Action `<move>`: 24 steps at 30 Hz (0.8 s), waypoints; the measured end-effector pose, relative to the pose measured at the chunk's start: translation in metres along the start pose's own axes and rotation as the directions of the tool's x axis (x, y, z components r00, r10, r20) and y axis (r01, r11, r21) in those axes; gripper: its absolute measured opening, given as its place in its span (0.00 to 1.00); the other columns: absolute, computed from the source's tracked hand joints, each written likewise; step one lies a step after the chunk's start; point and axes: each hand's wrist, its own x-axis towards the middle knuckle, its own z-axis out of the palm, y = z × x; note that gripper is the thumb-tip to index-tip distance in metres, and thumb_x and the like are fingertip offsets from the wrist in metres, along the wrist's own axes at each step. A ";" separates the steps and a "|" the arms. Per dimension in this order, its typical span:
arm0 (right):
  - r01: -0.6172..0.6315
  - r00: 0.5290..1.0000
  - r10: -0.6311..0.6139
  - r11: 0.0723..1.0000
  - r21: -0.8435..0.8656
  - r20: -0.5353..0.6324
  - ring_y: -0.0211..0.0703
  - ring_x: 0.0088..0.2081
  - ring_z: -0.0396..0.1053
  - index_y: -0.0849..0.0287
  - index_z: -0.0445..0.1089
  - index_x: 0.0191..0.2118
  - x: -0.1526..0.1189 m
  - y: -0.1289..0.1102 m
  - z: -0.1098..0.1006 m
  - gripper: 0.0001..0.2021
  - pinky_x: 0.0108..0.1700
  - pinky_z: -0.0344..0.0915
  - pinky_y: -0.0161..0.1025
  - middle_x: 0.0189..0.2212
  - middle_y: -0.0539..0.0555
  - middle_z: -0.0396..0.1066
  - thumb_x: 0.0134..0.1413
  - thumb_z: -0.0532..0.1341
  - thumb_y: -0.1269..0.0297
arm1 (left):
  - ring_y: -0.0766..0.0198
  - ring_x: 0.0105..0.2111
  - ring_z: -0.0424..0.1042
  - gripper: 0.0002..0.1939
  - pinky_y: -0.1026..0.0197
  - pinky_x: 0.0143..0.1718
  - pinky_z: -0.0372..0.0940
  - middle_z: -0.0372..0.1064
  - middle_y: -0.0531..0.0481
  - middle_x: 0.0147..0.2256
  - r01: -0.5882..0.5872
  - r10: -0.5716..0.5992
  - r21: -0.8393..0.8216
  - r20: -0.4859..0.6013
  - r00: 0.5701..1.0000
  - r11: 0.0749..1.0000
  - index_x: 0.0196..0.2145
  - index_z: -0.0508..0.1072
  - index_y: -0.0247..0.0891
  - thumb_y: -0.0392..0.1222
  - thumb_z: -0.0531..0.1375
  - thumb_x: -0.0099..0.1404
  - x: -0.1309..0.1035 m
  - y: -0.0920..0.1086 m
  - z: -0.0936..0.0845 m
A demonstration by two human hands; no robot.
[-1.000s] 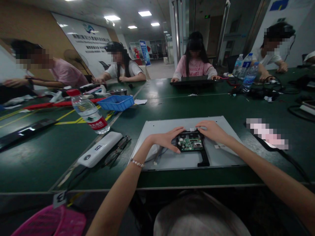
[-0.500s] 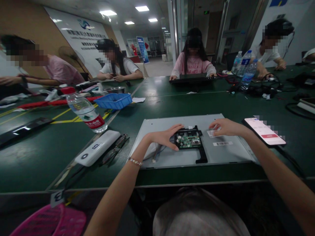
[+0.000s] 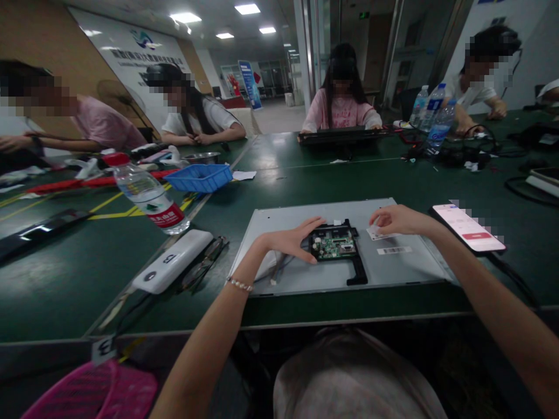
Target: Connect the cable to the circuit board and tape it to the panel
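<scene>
A flat grey metal panel (image 3: 301,279) lies on the table in front of me. On its middle sits a black plastic bracket (image 3: 358,271) carrying a green circuit board (image 3: 334,247). My left hand (image 3: 293,241) is open, thumb and fingers spread around the bracket's left side. Grey cables (image 3: 278,270) run out from under that hand. Over the panel's right part, my right hand (image 3: 395,221) is closed in a pinch at a white label (image 3: 379,234); whether anything is between the fingertips is hidden. A barcode sticker (image 3: 394,251) lies just below on the panel.
To the left are a white power bank (image 3: 172,262), eyeglasses (image 3: 205,265), a water bottle (image 3: 151,195) and a blue tray (image 3: 201,177). A lit phone (image 3: 467,227) lies right of the panel. Several people sit around the table; a pink basket (image 3: 109,390) stands below its edge.
My right hand's fingertips have lifted slightly at the label. The left hand stays spread at the bracket. The view has shifted a little, and a person at the back left has lowered their hands.
</scene>
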 end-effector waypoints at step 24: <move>-0.030 0.988 -0.039 0.904 0.426 0.151 0.38 0.29 0.71 0.58 0.66 0.44 0.005 -0.028 0.033 0.20 0.35 0.70 0.38 0.29 0.50 0.74 0.41 0.66 0.66 | 0.51 0.57 0.56 0.21 0.47 0.59 0.51 0.58 0.41 0.54 -0.264 0.382 0.419 -0.229 0.895 0.869 0.57 0.63 0.43 0.47 0.53 0.68 0.031 0.065 0.041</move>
